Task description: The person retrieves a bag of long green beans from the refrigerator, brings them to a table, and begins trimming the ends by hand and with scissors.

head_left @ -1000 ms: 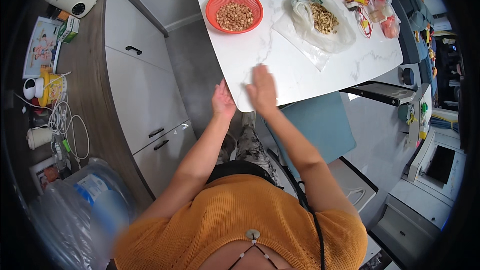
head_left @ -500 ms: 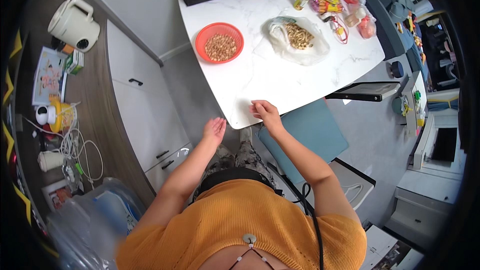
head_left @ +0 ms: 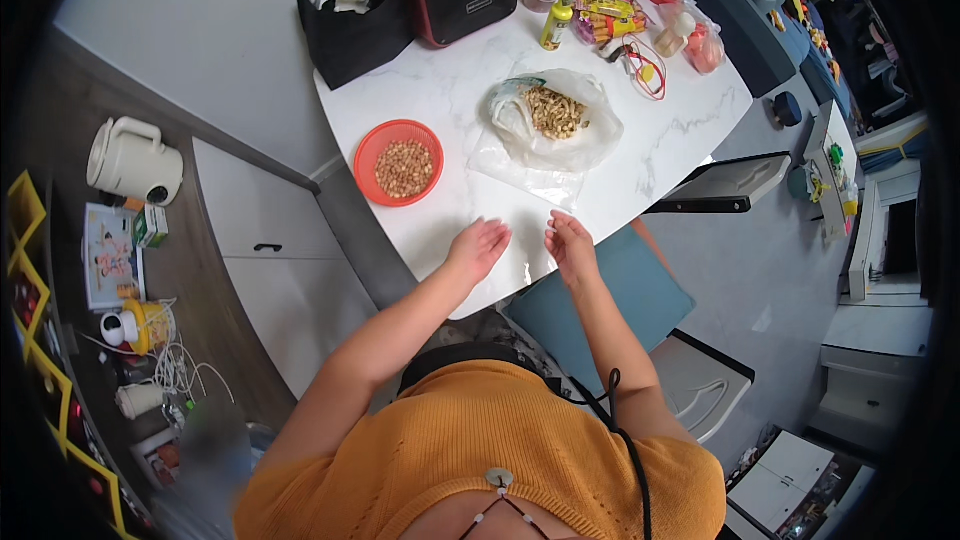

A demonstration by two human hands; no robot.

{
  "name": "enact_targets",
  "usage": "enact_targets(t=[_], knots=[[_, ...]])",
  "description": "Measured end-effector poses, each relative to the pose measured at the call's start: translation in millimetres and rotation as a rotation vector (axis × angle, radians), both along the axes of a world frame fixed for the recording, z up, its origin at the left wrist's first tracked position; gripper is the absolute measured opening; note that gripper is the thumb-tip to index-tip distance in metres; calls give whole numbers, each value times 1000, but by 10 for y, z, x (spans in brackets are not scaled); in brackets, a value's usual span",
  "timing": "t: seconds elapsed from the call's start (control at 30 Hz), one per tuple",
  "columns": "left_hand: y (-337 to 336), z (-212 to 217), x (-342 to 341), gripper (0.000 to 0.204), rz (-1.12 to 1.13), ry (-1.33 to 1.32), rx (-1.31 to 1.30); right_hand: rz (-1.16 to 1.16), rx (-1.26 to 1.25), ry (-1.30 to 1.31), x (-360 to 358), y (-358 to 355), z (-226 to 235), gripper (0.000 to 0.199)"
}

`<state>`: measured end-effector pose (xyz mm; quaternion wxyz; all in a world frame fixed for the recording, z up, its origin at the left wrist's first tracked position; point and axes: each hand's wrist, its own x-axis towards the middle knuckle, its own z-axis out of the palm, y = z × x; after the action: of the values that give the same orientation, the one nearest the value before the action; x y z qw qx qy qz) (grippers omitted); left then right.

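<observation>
Holds left hand (head_left: 480, 246) and right hand (head_left: 572, 248) over the desk (head_left: 690, 122), near corner, fingers apart in each grip; left edge bearing round red basket (head_left: 369, 152) of pinkish-tan nuts (head_left: 404, 169).

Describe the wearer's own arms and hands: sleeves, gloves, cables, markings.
Left hand and right hand: human, five-fingered, ungloved. Forearms bare, no watch or bracelet visible; rings too small to tell. Short orange knit sleeves end above the elbows. A black cord runs beside the right arm. No markings visible.
</observation>
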<state>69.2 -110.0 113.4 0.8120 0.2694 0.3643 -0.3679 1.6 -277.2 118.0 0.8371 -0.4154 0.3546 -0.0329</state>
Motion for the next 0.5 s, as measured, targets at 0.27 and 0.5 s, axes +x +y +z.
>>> enact_targets(t=[0.27, 0.5], knots=[[-1021, 766, 1030, 58, -235, -399, -92, -118, -185, -103, 871, -691, 97, 30], [-323, 152, 1000, 48, -358, -459, 129, 114, -190, 131, 862, -415, -307, 17]])
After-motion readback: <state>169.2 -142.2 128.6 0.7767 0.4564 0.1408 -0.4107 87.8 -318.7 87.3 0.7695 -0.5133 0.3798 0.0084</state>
